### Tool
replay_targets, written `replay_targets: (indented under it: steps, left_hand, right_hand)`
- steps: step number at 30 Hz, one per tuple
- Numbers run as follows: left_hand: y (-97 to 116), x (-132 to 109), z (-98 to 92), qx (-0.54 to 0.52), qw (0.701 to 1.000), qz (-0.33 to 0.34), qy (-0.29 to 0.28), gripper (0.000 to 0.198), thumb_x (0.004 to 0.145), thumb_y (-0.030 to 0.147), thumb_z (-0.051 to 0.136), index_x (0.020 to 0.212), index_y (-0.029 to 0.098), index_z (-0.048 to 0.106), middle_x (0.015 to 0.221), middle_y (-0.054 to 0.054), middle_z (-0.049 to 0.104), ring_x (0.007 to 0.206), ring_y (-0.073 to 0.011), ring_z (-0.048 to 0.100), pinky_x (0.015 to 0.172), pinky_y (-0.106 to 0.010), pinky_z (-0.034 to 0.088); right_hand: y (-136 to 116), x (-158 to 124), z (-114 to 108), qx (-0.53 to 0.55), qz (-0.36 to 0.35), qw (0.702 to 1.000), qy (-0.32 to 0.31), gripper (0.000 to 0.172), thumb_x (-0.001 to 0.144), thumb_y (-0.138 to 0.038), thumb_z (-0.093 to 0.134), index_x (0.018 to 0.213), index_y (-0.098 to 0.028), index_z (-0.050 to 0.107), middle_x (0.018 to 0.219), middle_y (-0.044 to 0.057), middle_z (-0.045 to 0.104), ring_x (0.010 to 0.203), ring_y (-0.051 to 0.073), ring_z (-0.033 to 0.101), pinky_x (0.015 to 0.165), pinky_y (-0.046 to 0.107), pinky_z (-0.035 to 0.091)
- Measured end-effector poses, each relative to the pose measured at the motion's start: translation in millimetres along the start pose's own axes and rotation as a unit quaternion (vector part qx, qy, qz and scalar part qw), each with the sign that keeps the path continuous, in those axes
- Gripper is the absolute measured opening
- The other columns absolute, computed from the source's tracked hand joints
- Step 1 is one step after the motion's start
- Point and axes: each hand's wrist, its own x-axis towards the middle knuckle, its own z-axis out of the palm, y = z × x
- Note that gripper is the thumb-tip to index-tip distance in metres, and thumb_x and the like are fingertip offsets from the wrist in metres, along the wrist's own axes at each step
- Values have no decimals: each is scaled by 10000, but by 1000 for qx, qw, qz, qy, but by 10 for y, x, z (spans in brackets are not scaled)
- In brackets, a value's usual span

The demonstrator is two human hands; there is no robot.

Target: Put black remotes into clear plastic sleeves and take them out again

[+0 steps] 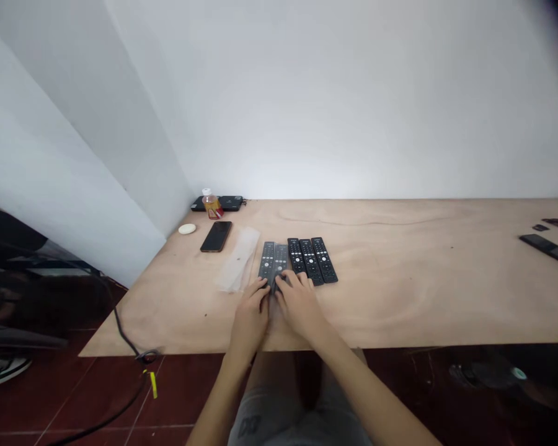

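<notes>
Two remote controls lie side by side in front of me, a left one (266,260) and a right one (281,255). Both look greyish, as if under clear plastic. My left hand (251,305) has its fingers bent at the lower end of the left remote. My right hand (301,300) closes over the lower end of the right remote, hiding that part. Just right of them, several darker remotes (310,260) stand in a slightly fanned row, the nearest partly behind my right fingers. Left of the pair lie flat translucent plastic sleeves (239,261).
On the wooden table (400,297), a phone (216,236), a round cream disc (186,228), a bottle (212,205) and black devices (231,202) are to the left. A long dark object (549,249) lies far right. A cable (123,331) hangs by the left edge.
</notes>
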Motion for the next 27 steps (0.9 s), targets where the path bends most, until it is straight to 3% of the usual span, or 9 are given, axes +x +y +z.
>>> replay_targets:
  steps: [3,7,12,16,19,23,27]
  left_hand:
    - [71,20,-42,0,1000,-9,-1,333,1062,184,500,1272,218,756,1404,-124,730,1354,-297,680,1187,-542,557]
    - [190,18,-94,9,1000,4,-20,361,1084,187,466,1343,239,712,1456,-125,663,1368,-296,652,1169,-528,560]
    - [211,16,-99,20,999,2,-30,308,1114,269,472,1296,218,714,1458,-138,628,1375,-316,626,1185,-561,529]
    - [202,25,-108,19,999,12,-39,294,1117,308,497,1316,218,695,1457,-143,610,1389,-326,599,1200,-583,502]
    - [238,20,-143,23,997,55,-39,289,1077,342,608,1338,239,680,1453,-138,611,1442,-348,549,1219,-595,475]
    - [335,8,-199,16,980,170,-106,444,987,351,767,1407,272,644,1483,-112,620,1509,-356,466,1243,-577,444]
    - [412,19,-222,-7,961,225,-160,477,939,348,836,1381,279,670,1342,-101,697,1305,-320,602,1125,-518,533]
  right_hand:
    - [107,175,-6,-15,10,1000,22,294,1106,-262,566,1376,-236,680,1454,131,660,1199,355,570,972,524,521]
    - [297,86,-65,-27,49,995,86,294,1117,-263,527,1353,-232,699,1434,145,678,1187,368,565,953,528,500]
    - [375,-456,-134,-8,13,997,73,239,1091,-263,585,1284,-221,720,1394,146,705,1217,380,581,971,551,505]
    - [508,-1005,-274,94,19,993,68,111,1060,-323,665,1108,-231,705,1292,144,710,1194,355,637,983,534,548]
    - [766,-1260,-466,189,21,981,50,46,1046,-258,666,1091,-251,676,1384,139,663,1311,333,618,1096,518,541]
    - [1106,-1258,-705,250,-6,968,-3,55,1041,-258,705,1094,-273,705,1409,110,677,1373,312,603,1158,507,512]
    - [1185,-1038,-720,285,-35,957,-34,49,1021,-270,753,1070,-271,744,1389,95,716,1366,304,619,1167,507,511]
